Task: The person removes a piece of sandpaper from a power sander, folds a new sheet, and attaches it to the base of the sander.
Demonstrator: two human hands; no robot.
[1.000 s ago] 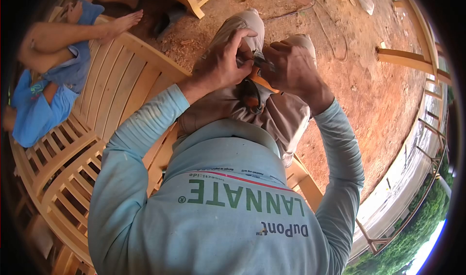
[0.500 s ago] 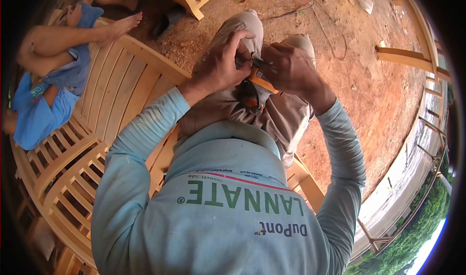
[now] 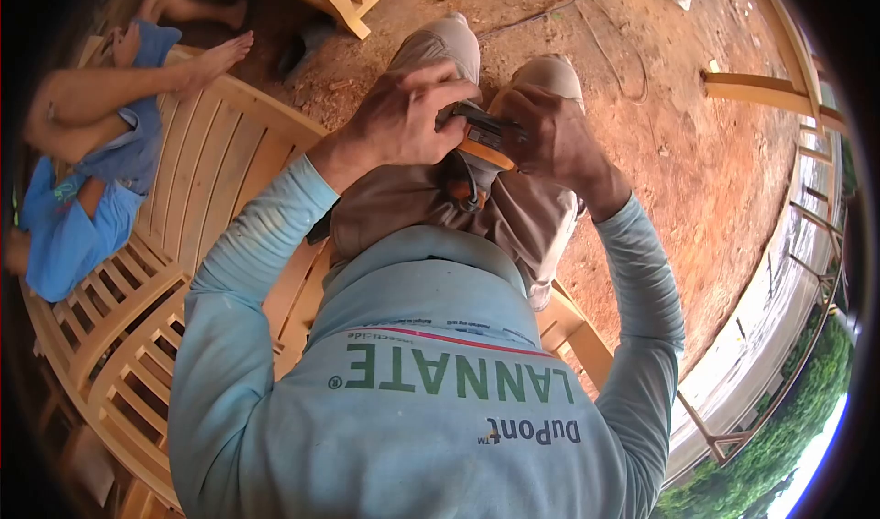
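An orange and grey power sander (image 3: 489, 155) rests between my thighs with its dark flat pad (image 3: 483, 121) turned up. At the left end of the pad is my left hand (image 3: 399, 116), with thumb and fingers closed on its edge. My right hand (image 3: 555, 143) is closed around the other end, and its fingertips are partly hidden. A rounded orange and black part (image 3: 467, 192) of the sander shows below, against my brown trousers (image 3: 403, 198).
On the left, another person (image 3: 87, 217) lies on a slatted wooden bench (image 3: 220, 143), bare feet towards the top. A cable (image 3: 610, 47) crosses the dirt floor (image 3: 678, 171). Wooden furniture frames (image 3: 756, 88) stand at the right, with another piece (image 3: 344, 1) at the top.
My left hand has turned and moved slightly left and down at the sander's end. The dark pad now shows more plainly between my hands. The whole view has shifted a little.
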